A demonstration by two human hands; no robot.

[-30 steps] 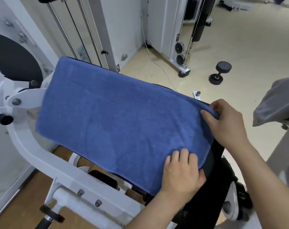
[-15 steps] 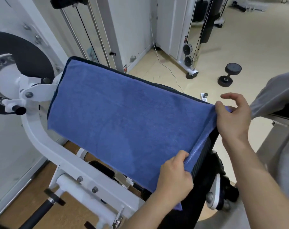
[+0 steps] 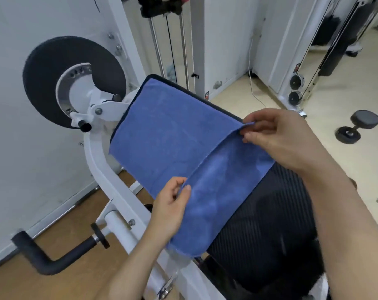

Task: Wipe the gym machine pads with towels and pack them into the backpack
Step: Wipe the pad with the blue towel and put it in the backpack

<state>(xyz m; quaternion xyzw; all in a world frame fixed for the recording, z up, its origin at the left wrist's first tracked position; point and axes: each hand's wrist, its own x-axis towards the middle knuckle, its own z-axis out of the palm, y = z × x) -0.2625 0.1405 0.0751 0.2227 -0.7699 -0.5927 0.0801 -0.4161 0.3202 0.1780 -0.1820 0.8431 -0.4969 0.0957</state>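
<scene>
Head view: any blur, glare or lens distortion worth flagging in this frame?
Head view: wide-angle bowing bends the white machine frame and the cable columns at the top; the blue towel and both hands are slightly soft; the dumbbell at the right edge is smeared; lighting is even and diffuse, no strong glare, only faint shadows on the floor.

Both hands (image 3: 169,207) (image 3: 279,137) pinch the blue towel (image 3: 162,135) over the pad (image 3: 268,215).

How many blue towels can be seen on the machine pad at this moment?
1. The blue towel lies over the black pad, its near edge pinched by the left hand and the right hand. Others may be out of view.
</scene>
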